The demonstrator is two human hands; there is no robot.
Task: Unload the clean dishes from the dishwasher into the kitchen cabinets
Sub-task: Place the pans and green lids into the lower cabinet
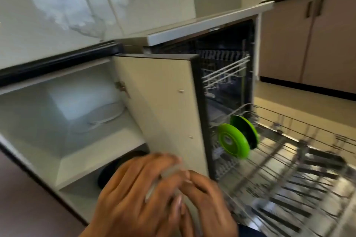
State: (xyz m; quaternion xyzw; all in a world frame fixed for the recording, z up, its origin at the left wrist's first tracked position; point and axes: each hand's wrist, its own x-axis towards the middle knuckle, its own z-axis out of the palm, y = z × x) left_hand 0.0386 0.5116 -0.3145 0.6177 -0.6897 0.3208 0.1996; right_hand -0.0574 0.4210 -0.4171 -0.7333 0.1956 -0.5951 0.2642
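Hands [134,194] and [208,204] together, fingers curled on blurred clear item [169,171] (no writing legible), green lids [233,140] in rack [289,159].

Open cabinet [81,121] left, plate [106,114] on its shelf; dishwasher [227,75] right; two lids [233,140] upright at lower rack [289,169] back-left corner.

Glossy green plastic lids [232,140], shiny metal rack [289,169]

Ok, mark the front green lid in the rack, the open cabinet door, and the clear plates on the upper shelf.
front green lid [232,141], head view, on its round face.
cabinet door [161,102], head view, middle of its pale inner panel.
clear plates [107,114], head view, on the top plate's rim.
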